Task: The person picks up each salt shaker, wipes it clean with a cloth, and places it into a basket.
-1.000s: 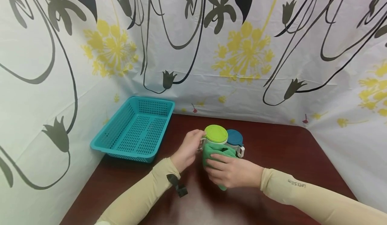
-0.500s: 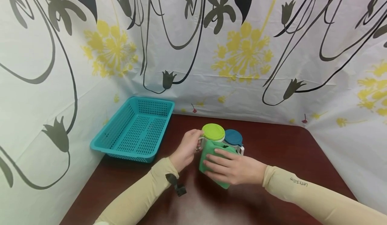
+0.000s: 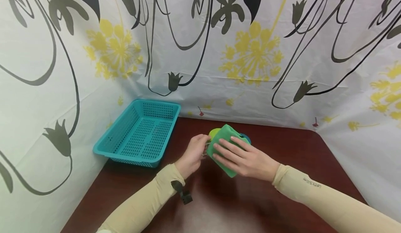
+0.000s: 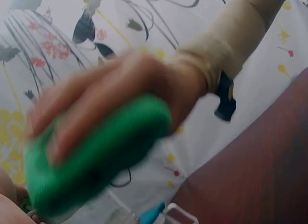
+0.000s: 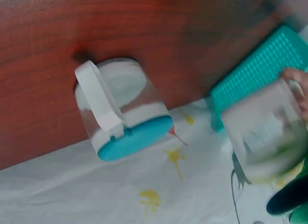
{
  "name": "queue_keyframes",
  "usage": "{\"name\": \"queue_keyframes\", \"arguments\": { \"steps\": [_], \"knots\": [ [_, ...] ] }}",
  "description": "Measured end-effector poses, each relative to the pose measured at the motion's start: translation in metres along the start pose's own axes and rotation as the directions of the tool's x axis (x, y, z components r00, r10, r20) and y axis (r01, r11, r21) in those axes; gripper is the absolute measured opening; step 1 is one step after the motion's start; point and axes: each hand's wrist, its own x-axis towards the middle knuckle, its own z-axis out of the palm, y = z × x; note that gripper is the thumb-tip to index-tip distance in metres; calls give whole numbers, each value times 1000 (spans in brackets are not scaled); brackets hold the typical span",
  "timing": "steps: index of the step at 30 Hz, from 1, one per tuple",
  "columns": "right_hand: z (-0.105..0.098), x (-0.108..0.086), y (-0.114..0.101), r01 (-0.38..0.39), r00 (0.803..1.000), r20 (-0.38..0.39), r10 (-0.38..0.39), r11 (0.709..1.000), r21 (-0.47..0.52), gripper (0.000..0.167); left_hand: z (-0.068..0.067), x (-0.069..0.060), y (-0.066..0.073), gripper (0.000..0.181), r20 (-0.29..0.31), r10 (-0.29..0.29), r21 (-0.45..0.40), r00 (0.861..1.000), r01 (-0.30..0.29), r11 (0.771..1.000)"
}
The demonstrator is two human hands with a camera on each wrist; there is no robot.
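Observation:
In the head view, my left hand (image 3: 191,156) holds the handle of a jar with a yellow-green lid (image 3: 214,133). My right hand (image 3: 245,159) has its fingers over a green cloth (image 3: 226,137), which covers most of that lid. The left wrist view shows the right hand (image 4: 108,89) curled round the cloth (image 4: 120,137), blurred. A second jar's blue lid (image 3: 246,137) peeks out behind the cloth. In the right wrist view the held jar (image 5: 257,132) appears tilted, apart from the handled blue-lidded jar (image 5: 127,86).
A turquoise perforated basket (image 3: 147,135) stands at the back left of the dark red table (image 3: 291,163). Patterned white sheeting (image 3: 194,62) hangs behind and beside the table.
My right hand has moved up with the cloth, from the front of the yellow-green-lidded jar to over its lid. The left hand keeps its hold on the handle, almost unmoved.

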Motion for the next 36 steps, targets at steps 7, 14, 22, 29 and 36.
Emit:
{"name": "queue_keyframes", "arguments": {
  "steps": [7,14,22,29,36],
  "knots": [
    [7,0,-10,32,999,-3,-32,999,-2,38,5,-5,1,21,-1,5,-5,1000,-5,1000],
    [8,-1,-15,61,998,-9,-61,998,-3,39,4,-7,-1,21,-21,-4,22,1000,4,1000],
    [20,-15,-27,75,997,1,-75,997,-4,41,5,-7,0,17,-20,-7,40,1000,8,999],
    [35,-37,-45,121,991,60,-122,992,21,40,4,-4,1,11,-41,-10,-8,999,10,1000],
    [40,-50,-55,153,977,144,-157,988,38,41,5,-3,6,13,-54,-14,-35,998,12,999]
  ]
}}
